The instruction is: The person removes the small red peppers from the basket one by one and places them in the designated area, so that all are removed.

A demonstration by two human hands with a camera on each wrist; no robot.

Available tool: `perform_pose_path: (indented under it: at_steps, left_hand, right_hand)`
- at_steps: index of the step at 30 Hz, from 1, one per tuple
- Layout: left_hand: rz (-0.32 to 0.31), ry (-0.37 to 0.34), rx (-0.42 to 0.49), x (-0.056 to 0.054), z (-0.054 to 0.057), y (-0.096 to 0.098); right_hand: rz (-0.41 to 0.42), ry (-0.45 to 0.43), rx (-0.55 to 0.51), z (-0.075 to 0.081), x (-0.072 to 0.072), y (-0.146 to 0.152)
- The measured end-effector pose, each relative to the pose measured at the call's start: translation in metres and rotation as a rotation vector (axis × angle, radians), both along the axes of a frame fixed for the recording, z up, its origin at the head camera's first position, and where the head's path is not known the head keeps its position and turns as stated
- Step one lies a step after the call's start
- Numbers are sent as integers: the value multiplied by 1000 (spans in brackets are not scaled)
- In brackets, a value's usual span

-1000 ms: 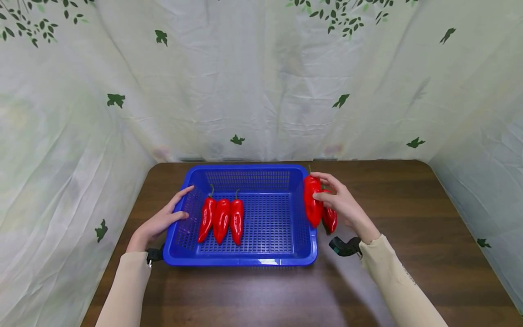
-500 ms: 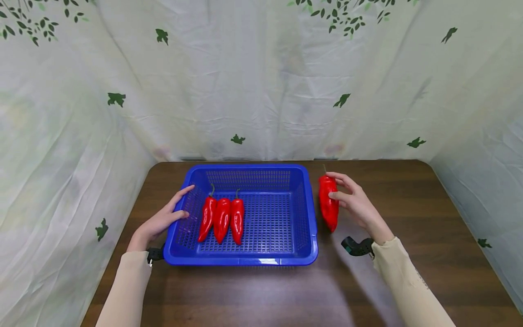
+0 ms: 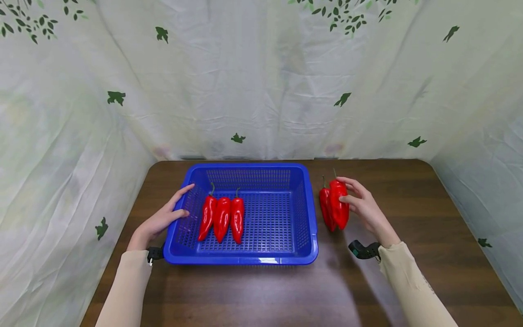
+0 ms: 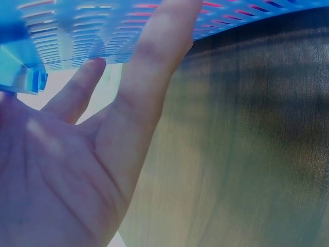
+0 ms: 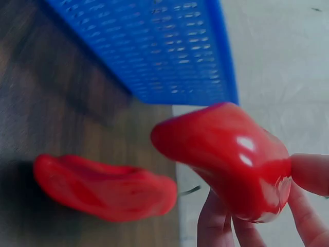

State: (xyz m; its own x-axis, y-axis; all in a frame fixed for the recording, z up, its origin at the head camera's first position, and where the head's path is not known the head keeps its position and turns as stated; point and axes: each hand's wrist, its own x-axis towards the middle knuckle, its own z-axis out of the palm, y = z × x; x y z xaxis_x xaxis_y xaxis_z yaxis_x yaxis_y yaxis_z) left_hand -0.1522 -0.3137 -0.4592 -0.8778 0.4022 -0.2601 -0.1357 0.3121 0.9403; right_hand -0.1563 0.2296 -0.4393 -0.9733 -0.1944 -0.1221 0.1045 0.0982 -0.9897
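A blue plastic basket (image 3: 304,245) stands on the table. Three red peppers lie side by side in its left half, among them the middle pepper (image 3: 222,219). My left hand (image 3: 157,225) rests against the basket's left side, thumb and a finger reaching over the rim; in the left wrist view its palm (image 4: 56,175) is spread and its fingers look straight. To the right of the basket, my right hand (image 3: 365,206) holds a glossy red pepper (image 3: 339,206) (image 5: 226,159) between thumb and fingers, above the table. Another red pepper (image 3: 326,206) (image 5: 105,188) lies beneath, just left of it.
The brown wooden table (image 3: 261,295) carries the basket and the loose pepper. A pale curtain (image 3: 261,91) with leaf prints hangs behind and at both sides. Dark wrist cameras are strapped to both wrists, the right one (image 3: 363,250) jutting out toward the basket.
My right hand has moved right with its pepper, away from the basket's right rim, past the pepper lying on the table, which shows on its left now. The left hand has stayed put.
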Motion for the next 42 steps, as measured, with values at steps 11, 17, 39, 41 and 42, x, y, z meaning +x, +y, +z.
perform_pose_path:
  at_steps: [11, 17, 39, 41, 42]
  left_hand:
    - [5, -4, -2, -1, -1, 0]
    - [-2, 7, 8, 1, 0, 1]
    - [14, -13, 6, 1, -1, 0]
    - [15, -14, 5, 1, 0, 0]
    - [17, -15, 3, 1, 0, 0]
  right_hand:
    - [-50, -28, -8, -17, -1, 11]
    - [-78, -41, 12, -26, -3, 17]
    - [-123, -92, 143, -53, -12, 25]
    - [-121, -95, 159, -53, -13, 24]
    - [-119, -97, 166, -54, -13, 24]
